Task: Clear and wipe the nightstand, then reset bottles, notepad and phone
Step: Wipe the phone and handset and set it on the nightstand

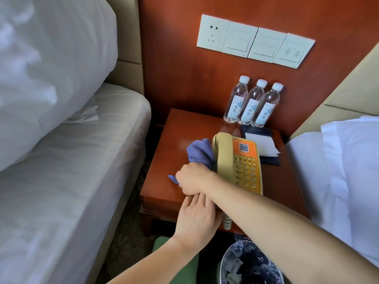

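Now, at the nightstand [178, 128] | right hand [192, 178] clutches a blue cloth [200, 150] against the phone [244, 165], mid-top | left hand [195, 219] at the front edge, fingertips hidden under the right forearm, grip unclear | three bottles [251, 103] at the back | notepad [261, 144] right of the phone.

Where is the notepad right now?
Head view: the notepad lies back-right on the nightstand, in front of the bottles, right of the phone.
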